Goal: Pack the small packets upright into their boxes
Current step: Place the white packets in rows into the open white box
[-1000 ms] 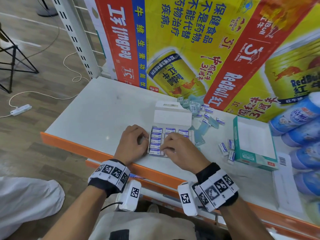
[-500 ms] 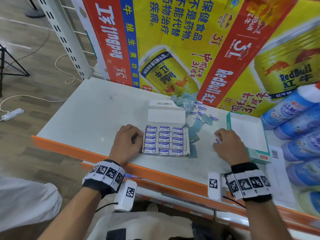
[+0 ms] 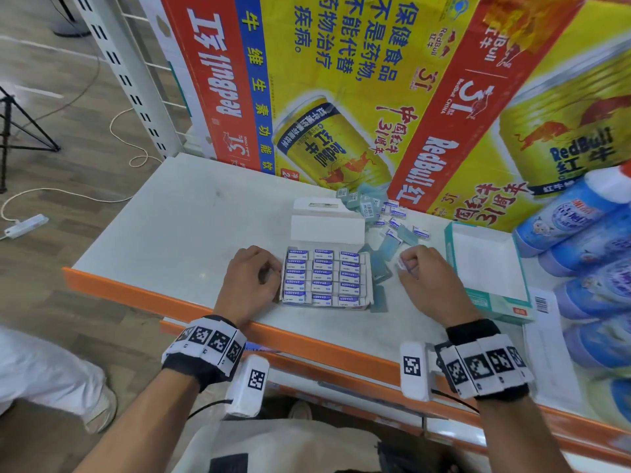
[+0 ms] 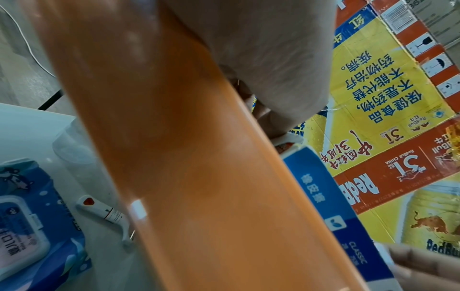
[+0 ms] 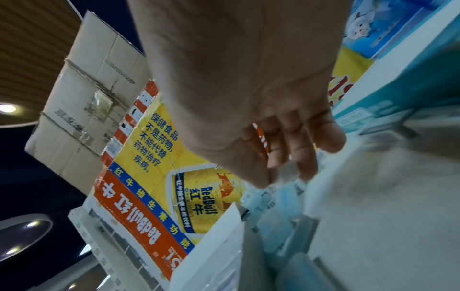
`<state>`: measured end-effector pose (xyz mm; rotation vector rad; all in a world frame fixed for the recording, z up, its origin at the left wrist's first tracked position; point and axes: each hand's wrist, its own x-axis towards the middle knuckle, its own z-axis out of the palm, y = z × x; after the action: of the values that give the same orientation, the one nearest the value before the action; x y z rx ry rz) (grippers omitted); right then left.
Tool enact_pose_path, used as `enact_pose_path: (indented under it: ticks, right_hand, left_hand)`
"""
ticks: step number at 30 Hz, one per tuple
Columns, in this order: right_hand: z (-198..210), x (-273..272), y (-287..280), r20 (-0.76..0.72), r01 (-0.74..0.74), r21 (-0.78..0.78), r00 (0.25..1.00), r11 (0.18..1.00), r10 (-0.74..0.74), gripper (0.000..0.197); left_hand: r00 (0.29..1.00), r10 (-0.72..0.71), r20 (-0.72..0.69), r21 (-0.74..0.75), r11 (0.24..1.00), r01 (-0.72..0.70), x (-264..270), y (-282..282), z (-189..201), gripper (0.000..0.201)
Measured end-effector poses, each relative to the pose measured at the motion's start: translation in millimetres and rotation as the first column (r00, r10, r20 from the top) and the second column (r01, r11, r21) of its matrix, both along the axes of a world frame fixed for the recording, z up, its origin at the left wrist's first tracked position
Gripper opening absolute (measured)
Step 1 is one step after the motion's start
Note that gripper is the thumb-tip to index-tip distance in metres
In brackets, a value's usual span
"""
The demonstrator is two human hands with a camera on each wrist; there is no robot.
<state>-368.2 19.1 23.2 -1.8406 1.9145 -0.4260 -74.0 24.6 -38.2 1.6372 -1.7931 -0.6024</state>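
R hand [image 3: 428, 278] pinches small packet [image 3: 405, 265] beside box [image 3: 326, 276]; L hand [image 3: 251, 279] curled, touching box.

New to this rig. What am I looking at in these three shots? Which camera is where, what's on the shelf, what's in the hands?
There is no robot here: a person wears cameras. The wide shot comes from the head and looks down at both hands; the other two come from the wrists and look along each hand.

On the white shelf an open box holds rows of small eraser packets. The left hand rests at the box's left side with curled fingers; whether it has a grip on the box, I cannot tell. The right hand pinches one small packet. Loose packets lie behind the box, a teal box lies to the right, and blue bottles are stacked beyond it.
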Motion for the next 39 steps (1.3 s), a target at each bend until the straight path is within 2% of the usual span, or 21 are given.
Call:
enact_pose_path:
  ticks: [5, 8, 13, 17, 26, 35, 39]
  right_hand:
    - [10, 28, 6, 0.117, -0.244, -0.028, 0.962, 0.969, 0.245, 0.011]
    - [11, 46, 10, 0.125, -0.386, -0.002, 0.915, 0.922, 0.384, 0.012]
    - [10, 66, 13, 0.12, -0.489, 0.044, 0.868, 0.871, 0.482, 0.014]
    - [10, 77, 11, 0.058, -0.508, 0.064, 0.861, 0.859, 0.505, 0.008]
    - [6, 79, 10, 0.012, -0.507, 0.066, 0.861, 0.859, 0.508, 0.016]
    - [-1, 83, 7, -0.005, -0.494, 0.076, 0.868, 0.866, 0.496, 0.01]
    - [-1, 80, 6, 0.033, -0.505, 0.071, 0.863, 0.861, 0.503, 0.01]
  left_hand:
    - [1.0, -0.002, 0.002, 0.006, 1.0, 0.002, 0, 0, 0, 0.007]
    - [1.0, 0.0, 0.001, 0.016, 1.0, 0.0, 0, -1, 0, 0.007]
    - [1.0, 0.009, 0.006, 0.001, 1.0, -0.009, -1, 0, 0, 0.006]
    - [1.0, 0.011, 0.006, -0.001, 1.0, -0.011, -1, 0, 0, 0.006]
    - [1.0, 0.015, 0.005, 0.0, 1.0, -0.015, -1, 0, 0, 0.006]
    - [1.0, 0.013, 0.01, 0.004, 1.0, -0.013, -1, 0, 0, 0.007]
    - [1.0, 0.012, 0.008, 0.008, 1.0, -0.012, -1, 0, 0, 0.008]
